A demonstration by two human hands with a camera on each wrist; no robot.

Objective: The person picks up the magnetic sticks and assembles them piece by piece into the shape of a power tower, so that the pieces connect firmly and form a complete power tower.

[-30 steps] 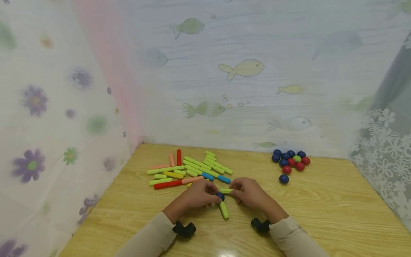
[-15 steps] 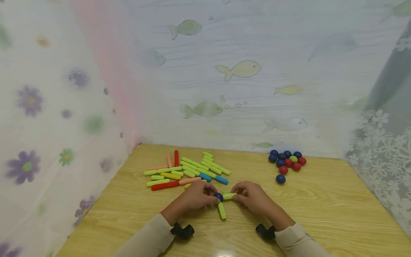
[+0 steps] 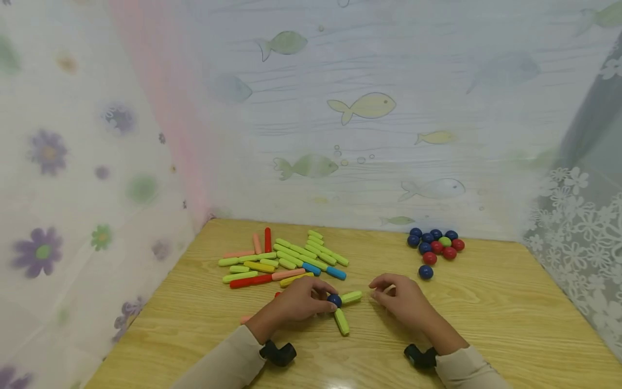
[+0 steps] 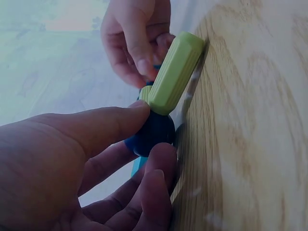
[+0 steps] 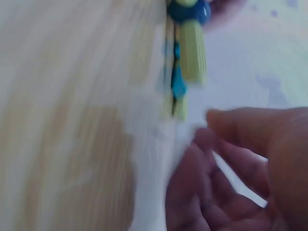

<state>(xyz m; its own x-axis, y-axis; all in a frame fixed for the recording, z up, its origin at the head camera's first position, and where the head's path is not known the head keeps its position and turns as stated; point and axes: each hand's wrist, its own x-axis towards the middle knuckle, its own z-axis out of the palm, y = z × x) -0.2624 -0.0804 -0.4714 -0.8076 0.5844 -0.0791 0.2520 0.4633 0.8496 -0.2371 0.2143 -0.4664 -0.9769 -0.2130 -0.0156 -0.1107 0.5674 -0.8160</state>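
Between thumb and fingers, my left hand (image 3: 303,299) pinches a dark blue ball (image 3: 334,301). Two light green sticks are joined to that ball: one green stick (image 3: 351,297) points right, and the other green stick (image 3: 342,322) points toward me. The left wrist view shows the blue ball (image 4: 153,134) gripped close above the wood, with a ridged green stick (image 4: 177,72) rising from it. My right hand (image 3: 403,299) is apart from the right-pointing stick, its fingers loosely bent and holding nothing. In the right wrist view a green stick (image 5: 192,53) lies beyond the fingertips.
Green, yellow, red, salmon and blue sticks (image 3: 296,251) lie grouped on the wooden table (image 3: 486,313) behind my left hand. Several blue, red and green balls (image 3: 437,247) cluster at the back right, one blue ball (image 3: 425,272) nearer me. A patterned curtain (image 3: 369,135) hangs behind.
My right hand has let go of the right-pointing green stick and moved away to the right. That stick now sits attached to the blue ball, which my left hand still holds.
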